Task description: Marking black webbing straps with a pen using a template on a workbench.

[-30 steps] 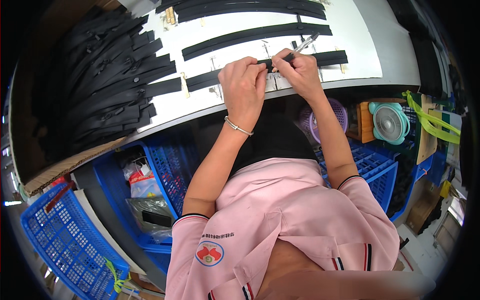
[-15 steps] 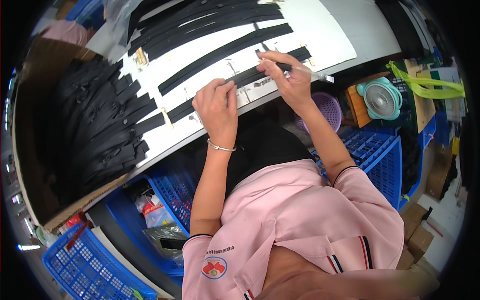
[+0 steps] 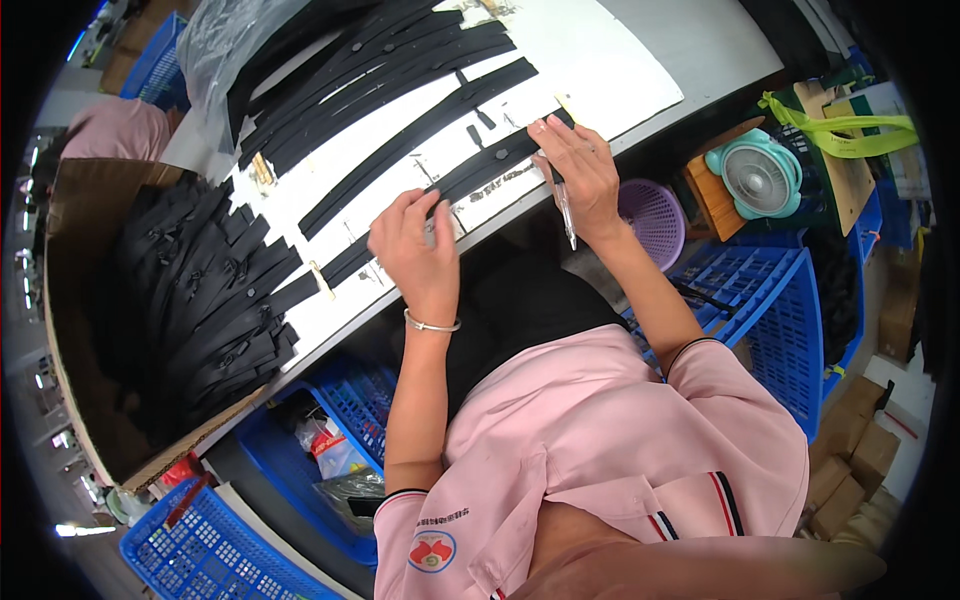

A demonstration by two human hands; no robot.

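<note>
Black strip (image 3: 440, 195), long, flat and matte, lies diagonally near the front edge of the white table (image 3: 620, 60), parallel to further black strips (image 3: 400, 75) behind it. The left hand (image 3: 415, 250) presses its fingertips onto the strip's middle, fingers bent. The right hand (image 3: 580, 175) touches the strip's far end and grips a slim clear pen-like tool (image 3: 567, 215) pointing toward the body. A brown cardboard box (image 3: 80, 330) at left holds heaped black strips. Blue lattice plastic crates (image 3: 770, 310) stand below. Compared with half a second earlier, the hands sit farther apart along the strip.
</note>
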